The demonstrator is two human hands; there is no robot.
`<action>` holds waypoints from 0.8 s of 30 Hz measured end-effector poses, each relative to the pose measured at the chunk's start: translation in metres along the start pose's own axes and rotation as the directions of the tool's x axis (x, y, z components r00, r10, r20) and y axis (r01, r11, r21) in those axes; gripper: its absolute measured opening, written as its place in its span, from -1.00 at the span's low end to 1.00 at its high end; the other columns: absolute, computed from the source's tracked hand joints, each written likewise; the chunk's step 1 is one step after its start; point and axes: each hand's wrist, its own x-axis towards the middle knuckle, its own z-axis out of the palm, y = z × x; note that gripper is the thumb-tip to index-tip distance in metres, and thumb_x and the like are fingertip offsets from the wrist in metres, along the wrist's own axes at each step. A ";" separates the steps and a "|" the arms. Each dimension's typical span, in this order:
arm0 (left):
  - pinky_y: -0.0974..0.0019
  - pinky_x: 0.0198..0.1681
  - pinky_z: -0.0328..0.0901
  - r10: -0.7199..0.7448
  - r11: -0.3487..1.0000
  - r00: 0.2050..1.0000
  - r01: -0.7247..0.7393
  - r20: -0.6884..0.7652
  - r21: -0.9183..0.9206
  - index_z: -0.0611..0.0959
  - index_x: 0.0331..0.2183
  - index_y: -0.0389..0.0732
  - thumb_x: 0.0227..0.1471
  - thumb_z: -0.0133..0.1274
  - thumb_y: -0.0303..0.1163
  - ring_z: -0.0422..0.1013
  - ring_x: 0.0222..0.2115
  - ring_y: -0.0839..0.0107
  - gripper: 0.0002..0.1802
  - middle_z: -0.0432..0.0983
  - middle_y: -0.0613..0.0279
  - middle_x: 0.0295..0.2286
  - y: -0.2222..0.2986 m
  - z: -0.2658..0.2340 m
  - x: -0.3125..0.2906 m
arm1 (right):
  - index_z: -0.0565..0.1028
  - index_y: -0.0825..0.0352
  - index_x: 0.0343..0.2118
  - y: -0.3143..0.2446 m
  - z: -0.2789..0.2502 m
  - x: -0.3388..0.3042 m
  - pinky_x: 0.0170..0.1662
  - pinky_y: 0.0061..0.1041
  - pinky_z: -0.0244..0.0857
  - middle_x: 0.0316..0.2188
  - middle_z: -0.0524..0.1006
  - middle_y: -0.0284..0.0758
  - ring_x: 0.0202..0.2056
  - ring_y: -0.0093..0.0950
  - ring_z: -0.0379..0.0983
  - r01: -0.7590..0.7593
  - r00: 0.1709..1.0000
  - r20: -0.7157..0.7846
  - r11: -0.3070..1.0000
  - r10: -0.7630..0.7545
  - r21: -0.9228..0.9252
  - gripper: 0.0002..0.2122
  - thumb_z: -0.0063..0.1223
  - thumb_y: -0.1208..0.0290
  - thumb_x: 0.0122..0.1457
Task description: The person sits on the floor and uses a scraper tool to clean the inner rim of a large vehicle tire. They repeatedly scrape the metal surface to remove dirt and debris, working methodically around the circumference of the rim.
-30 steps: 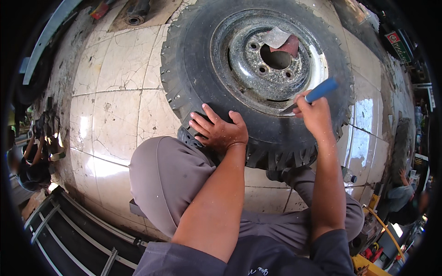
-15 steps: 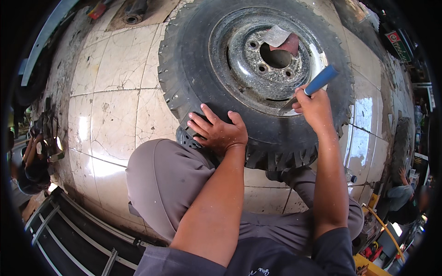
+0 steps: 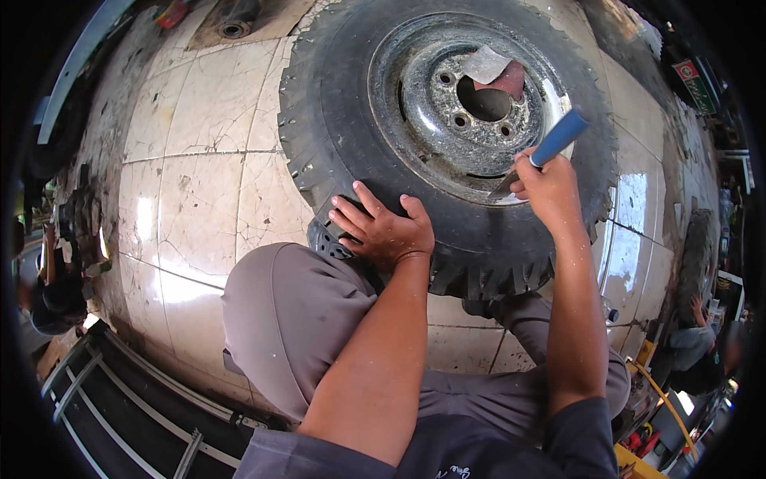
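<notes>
A large black tyre (image 3: 335, 132) lies flat in front of me, around a worn metal wheel rim (image 3: 423, 148) with flaking paint and bare shiny patches. My right hand (image 3: 549, 188) is closed round a blue-handled scraper (image 3: 560, 137). Its blade meets the near right edge of the rim, beside the tyre's sidewall. Spread fingers of my left hand (image 3: 391, 227) rest on the near left of the tyre and hold nothing. Two bent pieces of sandpaper, one pale grey (image 3: 485, 64) and one reddish (image 3: 507, 80), lie over the rim's centre hole.
Pale cracked floor tiles (image 3: 199, 191) surround the tyre. A metal-framed black rack (image 3: 120, 399) stands at lower left. A cylindrical metal part (image 3: 235, 24) lies at far left. Other people sit at the left edge (image 3: 56, 287) and right edge (image 3: 702, 343). Another tyre (image 3: 696, 259) stands at right.
The view has shifted slightly, so the tyre and both hands appear a little further right. The scraper stays in my right hand with its blade at the same part of the rim.
</notes>
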 end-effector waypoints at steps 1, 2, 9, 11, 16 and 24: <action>-0.33 0.24 -0.11 0.008 1.000 1.000 -0.008 -0.009 -0.005 0.21 0.28 -0.03 -0.08 0.00 0.00 -0.19 0.34 -0.02 -0.11 -0.10 -0.07 0.32 -0.001 0.001 -0.001 | 0.53 0.49 -0.26 -0.001 -0.001 -0.001 -0.44 -0.48 0.42 -0.56 0.59 -0.20 -0.53 -0.46 0.60 -0.005 1.000 -0.016 1.000 0.006 0.024 -0.71 0.06 0.28 0.18; -0.33 0.24 -0.11 0.000 1.000 1.000 0.000 -0.008 0.004 0.21 0.28 -0.03 -0.07 0.00 0.00 -0.19 0.34 -0.02 -0.11 -0.10 -0.07 0.32 -0.003 0.001 -0.001 | 0.53 0.49 -0.26 0.003 0.003 0.000 -0.44 -0.48 0.42 -0.56 0.59 -0.20 -0.53 -0.46 0.60 -0.007 1.000 0.010 1.000 0.007 0.005 -0.71 0.06 0.28 0.18; -0.33 0.24 -0.11 0.002 1.000 1.000 -0.002 0.008 0.005 0.21 0.28 -0.04 -0.06 0.00 0.00 -0.20 0.34 -0.04 -0.12 -0.11 -0.07 0.32 0.001 0.000 0.000 | 0.53 0.49 -0.28 0.008 0.001 -0.001 -0.41 -0.46 0.42 -0.59 0.58 -0.20 -0.52 -0.45 0.61 -0.002 1.000 -0.004 1.000 0.002 -0.011 -0.70 0.04 0.27 0.19; -0.33 0.24 -0.11 -0.005 1.000 1.000 0.005 0.017 0.007 0.21 0.28 -0.04 -0.06 0.00 0.00 -0.20 0.34 -0.03 -0.12 -0.11 -0.07 0.32 0.001 -0.001 -0.001 | 0.53 0.49 -0.28 0.015 0.006 -0.001 -0.39 -0.44 0.42 -0.60 0.58 -0.20 -0.51 -0.44 0.61 0.012 1.000 -0.005 0.998 -0.013 -0.061 -0.70 0.03 0.27 0.20; -0.34 0.24 -0.13 -0.004 1.000 1.000 0.004 0.026 -0.014 0.20 0.29 -0.05 -0.07 -0.01 0.00 -0.22 0.35 -0.04 -0.11 -0.11 -0.07 0.32 0.001 -0.001 -0.001 | 0.53 0.50 -0.28 0.011 -0.003 -0.001 -0.37 -0.43 0.43 -0.59 0.59 -0.18 -0.50 -0.40 0.61 0.031 0.999 -0.027 0.997 -0.033 -0.064 -0.70 0.04 0.28 0.20; -0.36 0.24 -0.13 -0.009 1.000 1.000 0.009 0.011 -0.007 0.21 0.28 -0.04 -0.09 0.00 0.00 -0.21 0.35 -0.03 -0.10 -0.10 -0.06 0.32 0.000 0.000 0.000 | 0.54 0.50 -0.31 0.002 -0.004 -0.005 -0.36 -0.42 0.43 -0.60 0.58 -0.16 -0.49 -0.39 0.62 0.013 0.997 -0.080 0.999 -0.016 -0.041 -0.70 0.04 0.27 0.20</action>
